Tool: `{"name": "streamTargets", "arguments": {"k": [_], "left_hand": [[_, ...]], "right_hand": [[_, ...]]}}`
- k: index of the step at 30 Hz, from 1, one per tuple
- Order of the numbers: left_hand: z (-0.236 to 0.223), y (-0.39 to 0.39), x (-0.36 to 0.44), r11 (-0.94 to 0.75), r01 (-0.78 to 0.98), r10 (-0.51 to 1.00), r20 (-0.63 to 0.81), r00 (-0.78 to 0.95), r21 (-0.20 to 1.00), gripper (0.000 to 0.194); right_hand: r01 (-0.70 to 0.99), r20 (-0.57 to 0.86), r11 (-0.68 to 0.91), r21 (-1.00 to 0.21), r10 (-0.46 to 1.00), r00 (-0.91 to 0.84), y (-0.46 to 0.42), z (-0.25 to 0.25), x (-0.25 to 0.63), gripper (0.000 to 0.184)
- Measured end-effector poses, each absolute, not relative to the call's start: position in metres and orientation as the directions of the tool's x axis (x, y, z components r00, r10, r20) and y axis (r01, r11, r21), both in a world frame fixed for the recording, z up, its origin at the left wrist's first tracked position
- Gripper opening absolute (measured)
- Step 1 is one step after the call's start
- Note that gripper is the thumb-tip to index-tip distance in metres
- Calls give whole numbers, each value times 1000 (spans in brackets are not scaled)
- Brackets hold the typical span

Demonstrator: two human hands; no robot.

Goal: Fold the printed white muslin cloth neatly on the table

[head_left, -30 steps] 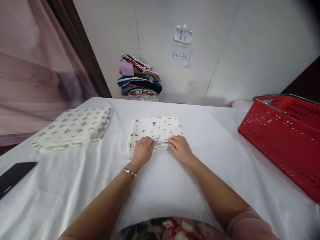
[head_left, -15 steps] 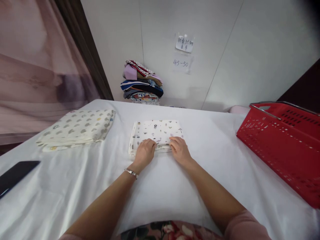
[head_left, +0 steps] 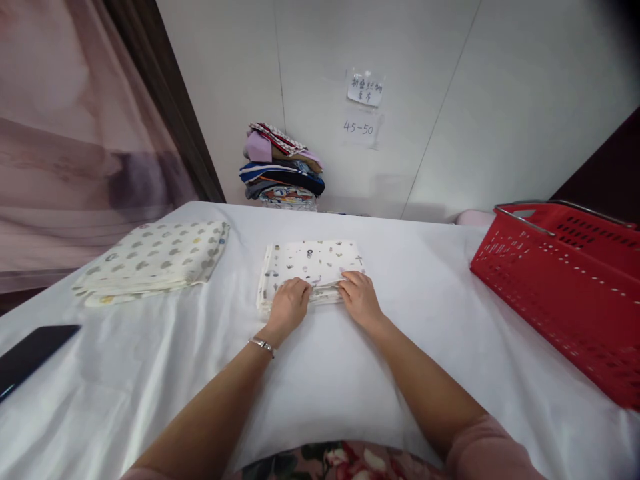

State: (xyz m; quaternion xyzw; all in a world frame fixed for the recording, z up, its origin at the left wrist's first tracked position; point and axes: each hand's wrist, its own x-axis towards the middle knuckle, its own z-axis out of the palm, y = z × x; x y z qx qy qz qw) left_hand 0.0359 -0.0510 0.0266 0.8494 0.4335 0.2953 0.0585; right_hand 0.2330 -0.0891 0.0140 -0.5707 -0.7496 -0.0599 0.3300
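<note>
A white cloth (head_left: 320, 257) with small printed figures lies folded into a flat rectangle on the white-covered table (head_left: 320, 373). My left hand (head_left: 289, 303), a silver bracelet at its wrist, pinches the near edge of the fold left of its middle. On the same edge, further right, my right hand (head_left: 360, 297) grips the layers between thumb and fingers. Between the hands the near edges of several layers show. Left of it lies another folded cloth (head_left: 160, 250), cream with grey mushroom-like shapes, touched by neither hand.
A red plastic basket (head_left: 565, 293) with a metal handle stands on the right. At the left edge lies a dark flat phone or tablet (head_left: 35, 350). Behind the table rises a stack of folded fabrics (head_left: 283, 167) against the wall, near a pink curtain (head_left: 75, 147).
Both hands keep their hold on the near edge of the folded cloth. The right hand's fingers have shifted very slightly; the whole view has moved a little.
</note>
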Motion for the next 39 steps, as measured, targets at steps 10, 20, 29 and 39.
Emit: {"name": "streamTargets", "arguments": {"k": [10, 20, 29, 39], "left_hand": [[20, -51, 31, -693, 666, 702, 468, 537, 275, 24], [22, -52, 31, -697, 685, 688, 470, 553, 212, 26], [23, -54, 30, -698, 680, 688, 472, 551, 224, 26], [25, -60, 23, -668, 720, 704, 470, 532, 185, 36]], "right_hand": [[843, 593, 446, -302, 780, -200, -95, 16, 240, 18], [854, 543, 452, -256, 798, -260, -95, 14, 246, 19], [895, 499, 367, -253, 842, -204, -94, 11, 245, 20], [873, 539, 405, -271, 815, -211, -100, 13, 258, 20]]}}
